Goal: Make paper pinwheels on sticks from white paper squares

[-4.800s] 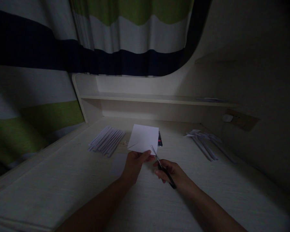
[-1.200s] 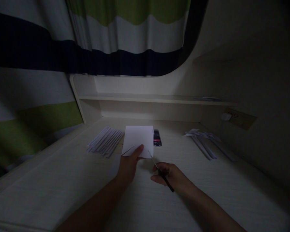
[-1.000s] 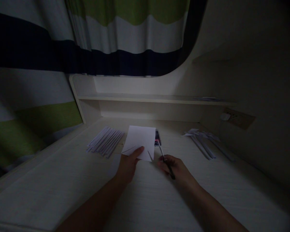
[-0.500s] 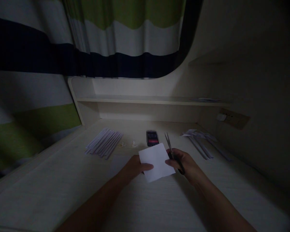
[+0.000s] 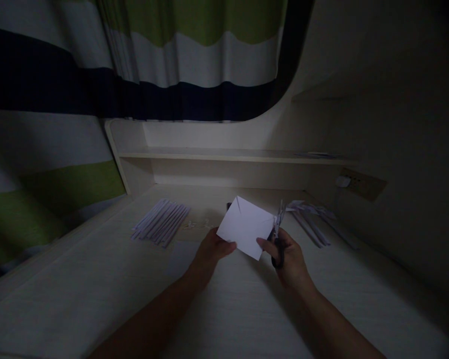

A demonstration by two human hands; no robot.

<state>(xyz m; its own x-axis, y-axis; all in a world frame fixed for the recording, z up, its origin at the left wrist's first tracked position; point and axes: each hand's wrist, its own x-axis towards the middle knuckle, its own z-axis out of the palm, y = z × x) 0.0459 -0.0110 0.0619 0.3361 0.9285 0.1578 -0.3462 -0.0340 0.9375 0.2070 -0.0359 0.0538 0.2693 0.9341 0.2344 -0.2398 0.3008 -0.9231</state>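
Note:
A white square of paper [image 5: 245, 227] is held up above the desk, tilted so one corner points away from me. My left hand [image 5: 213, 248] pinches its left corner, thumb on top. On the right side, the thumb of my right hand [image 5: 288, 254] presses the paper near its edge. That same hand also holds black-handled scissors [image 5: 278, 247], blades pointing up and away beside the paper's right corner. Most of a dark object [image 5: 228, 205] behind the paper is hidden. Another pale sheet [image 5: 182, 257] lies flat on the desk by my left wrist.
Several rolled paper sticks [image 5: 160, 222] lie side by side at the left. More paper sticks [image 5: 310, 227] lie at the right. Small pale scraps [image 5: 205, 224] sit near the middle. A shelf [image 5: 224, 155] spans the back, and a wall socket [image 5: 362, 183] is at the right.
The paper has turned and risen away from me, covering most of the dark object behind it. The scissors have swung more upright and shifted right with my right hand.

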